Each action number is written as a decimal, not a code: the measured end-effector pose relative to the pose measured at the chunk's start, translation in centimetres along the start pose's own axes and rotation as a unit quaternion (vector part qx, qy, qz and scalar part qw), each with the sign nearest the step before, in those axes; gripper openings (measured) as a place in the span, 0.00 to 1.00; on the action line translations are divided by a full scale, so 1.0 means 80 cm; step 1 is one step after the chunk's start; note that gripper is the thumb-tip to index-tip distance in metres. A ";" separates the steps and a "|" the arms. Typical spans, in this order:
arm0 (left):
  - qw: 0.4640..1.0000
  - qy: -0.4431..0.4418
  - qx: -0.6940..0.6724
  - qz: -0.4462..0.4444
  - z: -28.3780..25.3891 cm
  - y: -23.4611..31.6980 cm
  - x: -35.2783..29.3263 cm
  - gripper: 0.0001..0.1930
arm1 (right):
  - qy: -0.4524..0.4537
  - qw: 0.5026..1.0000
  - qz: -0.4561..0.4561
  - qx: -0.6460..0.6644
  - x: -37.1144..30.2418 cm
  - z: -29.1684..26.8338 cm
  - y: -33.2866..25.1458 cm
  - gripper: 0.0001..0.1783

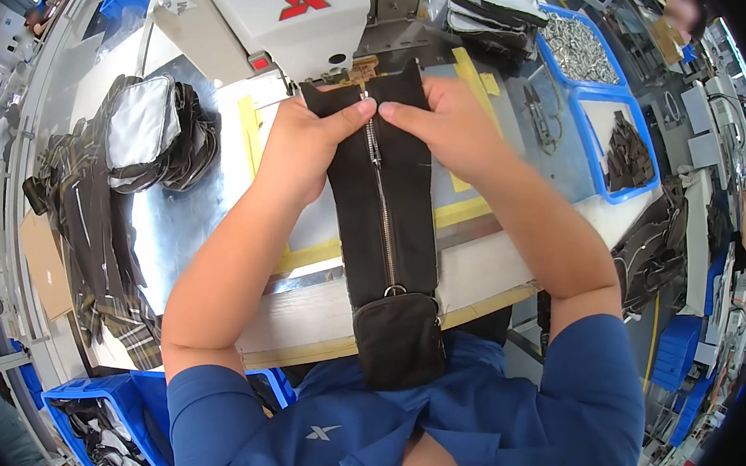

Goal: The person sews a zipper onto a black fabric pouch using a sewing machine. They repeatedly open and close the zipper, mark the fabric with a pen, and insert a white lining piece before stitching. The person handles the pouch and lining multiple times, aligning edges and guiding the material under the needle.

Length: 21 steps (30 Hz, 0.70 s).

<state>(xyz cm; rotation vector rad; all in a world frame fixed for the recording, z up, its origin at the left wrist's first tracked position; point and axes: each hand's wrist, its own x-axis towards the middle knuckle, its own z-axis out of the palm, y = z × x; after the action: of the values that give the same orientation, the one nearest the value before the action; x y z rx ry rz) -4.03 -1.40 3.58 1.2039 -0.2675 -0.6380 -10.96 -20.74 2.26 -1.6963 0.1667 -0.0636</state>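
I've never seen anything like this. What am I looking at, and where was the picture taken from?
There's no robot here, just a person with bare hands. The single picture comes from a wide fisheye camera worn on the person's head and looking down, so straight edges bend near the rim.

The left hand and right hand both hold the upper end of a black fabric piece, their thumbs on either side of its silver zip. A black pouch hangs at its lower end. Just beyond is a white machine.

On the worktable, a stack of pale-faced pieces lies to the left. To the right, blue trays hold small silver parts and dark strips.
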 end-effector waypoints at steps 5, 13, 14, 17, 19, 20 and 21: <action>0.988 0.010 0.137 -0.074 -0.018 -0.020 0.019 0.21 | 0.035 0.971 0.017 -0.235 0.016 0.000 -0.008 0.18; 0.635 -0.027 0.716 0.288 -0.023 -0.014 -0.024 0.47 | 0.031 0.906 -0.075 -0.415 0.039 -0.004 0.026 0.18; 0.640 -0.074 0.707 0.293 -0.028 -0.021 -0.022 0.49 | 0.032 0.913 -0.058 -0.403 0.041 -0.003 0.026 0.19; 0.600 -0.118 0.718 0.333 -0.028 -0.035 -0.010 0.49 | 0.029 0.922 -0.030 -0.384 0.048 -0.005 0.027 0.20; 0.601 -0.122 0.730 0.302 -0.025 -0.033 -0.003 0.50 | 0.022 0.917 -0.041 -0.395 0.056 -0.011 0.031 0.21; 0.600 -0.124 0.732 0.296 -0.025 -0.034 0.000 0.50 | 0.027 0.911 -0.053 -0.409 0.058 -0.011 0.033 0.21; 0.600 -0.127 0.735 0.291 -0.025 -0.035 0.003 0.50 | 0.032 0.903 -0.066 -0.423 0.059 -0.011 0.034 0.22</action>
<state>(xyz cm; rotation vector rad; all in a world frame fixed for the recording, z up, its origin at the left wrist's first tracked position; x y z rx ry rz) -3.65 -0.54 0.27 2.4039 -1.6002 0.1975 -6.61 -22.63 -0.58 -2.5784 0.1348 -0.1652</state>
